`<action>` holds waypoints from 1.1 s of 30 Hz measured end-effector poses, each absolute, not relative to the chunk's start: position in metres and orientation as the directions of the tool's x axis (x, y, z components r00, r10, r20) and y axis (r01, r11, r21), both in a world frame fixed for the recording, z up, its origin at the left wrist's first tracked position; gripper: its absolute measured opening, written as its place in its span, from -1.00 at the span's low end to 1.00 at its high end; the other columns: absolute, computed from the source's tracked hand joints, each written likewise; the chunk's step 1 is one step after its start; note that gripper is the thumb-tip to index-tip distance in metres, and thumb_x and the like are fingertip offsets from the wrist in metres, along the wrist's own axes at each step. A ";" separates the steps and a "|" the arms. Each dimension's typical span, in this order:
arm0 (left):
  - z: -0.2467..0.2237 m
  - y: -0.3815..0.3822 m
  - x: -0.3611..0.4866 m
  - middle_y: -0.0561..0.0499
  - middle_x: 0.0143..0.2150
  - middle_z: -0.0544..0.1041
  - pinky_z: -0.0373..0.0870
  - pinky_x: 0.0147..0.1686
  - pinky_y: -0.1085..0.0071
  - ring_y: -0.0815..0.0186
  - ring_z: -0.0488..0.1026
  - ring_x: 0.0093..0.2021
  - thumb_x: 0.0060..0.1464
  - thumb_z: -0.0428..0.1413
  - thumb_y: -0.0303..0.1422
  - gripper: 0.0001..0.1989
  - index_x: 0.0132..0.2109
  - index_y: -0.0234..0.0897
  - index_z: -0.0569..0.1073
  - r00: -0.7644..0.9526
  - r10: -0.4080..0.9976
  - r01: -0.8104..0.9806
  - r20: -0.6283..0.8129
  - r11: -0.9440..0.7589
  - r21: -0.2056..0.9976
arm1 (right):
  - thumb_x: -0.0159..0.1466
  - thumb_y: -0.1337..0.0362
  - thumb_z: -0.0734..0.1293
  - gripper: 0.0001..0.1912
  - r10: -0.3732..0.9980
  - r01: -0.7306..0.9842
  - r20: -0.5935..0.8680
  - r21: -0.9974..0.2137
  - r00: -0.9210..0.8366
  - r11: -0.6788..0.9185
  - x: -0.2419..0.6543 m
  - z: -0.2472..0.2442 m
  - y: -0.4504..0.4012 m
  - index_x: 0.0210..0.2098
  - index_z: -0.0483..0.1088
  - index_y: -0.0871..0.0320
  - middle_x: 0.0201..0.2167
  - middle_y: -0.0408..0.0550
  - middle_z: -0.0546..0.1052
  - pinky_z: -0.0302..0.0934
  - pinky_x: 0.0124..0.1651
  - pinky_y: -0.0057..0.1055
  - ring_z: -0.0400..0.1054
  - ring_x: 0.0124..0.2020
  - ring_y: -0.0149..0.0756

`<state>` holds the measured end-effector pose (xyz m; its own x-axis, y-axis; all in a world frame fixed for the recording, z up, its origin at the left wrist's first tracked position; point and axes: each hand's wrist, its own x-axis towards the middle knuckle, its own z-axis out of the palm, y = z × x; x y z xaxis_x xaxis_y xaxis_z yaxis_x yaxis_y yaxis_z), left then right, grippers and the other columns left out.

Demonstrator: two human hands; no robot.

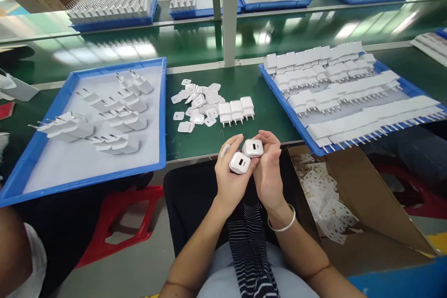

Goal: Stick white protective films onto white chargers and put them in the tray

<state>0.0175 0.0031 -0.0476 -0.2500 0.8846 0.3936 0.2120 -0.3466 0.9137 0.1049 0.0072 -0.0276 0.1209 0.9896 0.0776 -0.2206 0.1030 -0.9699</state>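
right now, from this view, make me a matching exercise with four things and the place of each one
Things
1. two white chargers with ports showing
2. pile of loose white squares
3. open cardboard box
4. white bangle

Places
a. on the green tabletop
b. around the right wrist
c. between the left hand and the right hand
d. lower than the tabletop, toward the picture's right

Pairs: 1-c, 2-a, 3-d, 4-b

Two white chargers [240, 162] in the grip [228, 180], three standing chargers [236, 111] just beyond it, one blue tray [162, 116] left, another blue tray [300, 128] right, one cardboard box [363, 195] low to its right
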 end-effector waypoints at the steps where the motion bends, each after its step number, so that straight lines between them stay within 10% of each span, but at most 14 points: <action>1: -0.047 0.003 0.018 -0.17 0.18 0.52 0.51 0.11 0.17 0.11 0.53 0.10 0.05 0.36 -0.30 -0.46 0.19 -0.17 0.50 -0.236 0.879 0.223 0.414 -0.365 0.904 | 0.39 -0.26 0.03 -0.46 0.990 -0.245 0.097 -0.962 0.099 0.119 0.103 -0.029 0.003 0.16 0.15 -0.07 -0.01 0.01 0.26 0.41 0.03 -0.21 0.36 -0.04 -0.17; 9: -0.050 -0.002 0.021 -0.21 0.15 0.56 0.56 0.11 0.15 0.08 0.54 0.13 0.03 0.37 -0.35 -0.43 0.21 -0.21 0.50 -0.211 0.807 0.293 0.552 -0.487 0.823 | 0.43 -0.05 0.23 -0.57 0.965 -0.217 0.182 -0.951 0.187 0.222 0.100 -0.035 -0.025 0.19 0.22 -0.04 0.15 0.04 0.31 0.24 0.27 -0.12 0.29 0.20 -0.14; 17: -0.045 -0.005 0.020 -0.19 0.11 0.60 0.55 0.11 0.21 0.12 0.56 0.11 0.05 0.33 -0.43 -0.53 0.14 -0.24 0.54 -0.269 0.839 0.195 0.473 -0.433 0.880 | 0.40 0.24 0.33 -0.72 0.944 -0.084 0.231 -0.963 0.236 0.257 0.115 -0.025 -0.027 0.10 0.34 0.00 0.02 -0.01 0.46 0.39 0.10 -0.27 0.44 0.08 -0.23; 24: -0.015 -0.006 -0.025 -0.18 0.00 0.66 0.55 0.01 0.29 0.13 0.63 -0.02 -0.02 0.34 -0.43 -0.56 0.06 -0.27 0.59 0.445 0.840 0.017 0.311 -0.355 0.935 | 0.28 0.24 0.47 -0.89 0.988 -0.053 0.100 -0.994 -0.120 0.095 0.167 -0.005 0.019 -0.20 0.53 0.06 -0.34 -0.14 0.50 0.33 -0.25 -0.44 0.40 -0.30 -0.35; 28: -0.007 -0.012 -0.033 -0.11 -0.08 0.65 0.53 -0.08 0.36 0.20 0.61 -0.12 -0.05 0.26 -0.49 -0.59 0.01 -0.26 0.59 0.598 0.773 0.163 0.212 -0.376 0.912 | 0.20 0.22 0.52 -0.83 0.858 0.054 -0.084 -0.996 -0.507 -0.066 0.168 0.002 0.032 -0.41 0.51 0.14 -0.40 -0.13 0.47 0.22 -0.41 -0.43 0.33 -0.42 -0.37; 33: -0.005 -0.017 -0.030 -0.07 -0.13 0.62 0.50 -0.14 0.40 0.25 0.56 -0.17 -0.11 0.21 -0.55 -0.58 -0.02 -0.29 0.59 0.616 0.781 0.281 0.105 -0.342 0.897 | 0.35 0.29 0.37 -0.83 0.874 0.200 0.029 -0.969 -0.485 0.143 0.165 0.000 0.026 -0.39 0.43 0.15 -0.35 -0.11 0.46 0.20 -0.26 -0.37 0.32 -0.32 -0.34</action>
<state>-0.0298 -0.0166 -0.0046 0.6157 0.7810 0.1046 0.2808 -0.3415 0.8969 0.1648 0.0258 0.0003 -0.4852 0.8739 0.0291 0.2004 0.1435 -0.9692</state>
